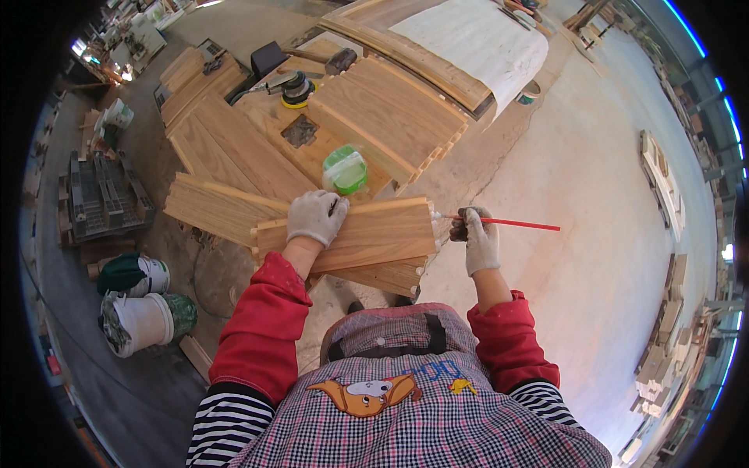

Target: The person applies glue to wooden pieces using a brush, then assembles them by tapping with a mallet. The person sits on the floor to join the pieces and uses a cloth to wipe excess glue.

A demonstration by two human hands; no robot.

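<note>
Wooden board point(382, 234) is lying across other boards point(214, 209); my left hand point(316, 216) is gripping it, my right hand point(480, 238) clasping a red-handled tool point(519, 225) at its right end, seemingly mid-work; what's finished I'm not discerning.

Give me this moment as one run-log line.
left hand: holding wooden board | right hand: holding red stick, tip near board's right end

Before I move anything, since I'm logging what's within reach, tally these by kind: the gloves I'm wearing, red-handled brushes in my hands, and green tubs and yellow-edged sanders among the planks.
Worn gloves: 2
Red-handled brush: 1
Green tub: 1
Yellow-edged sander: 1
Total: 5
</note>
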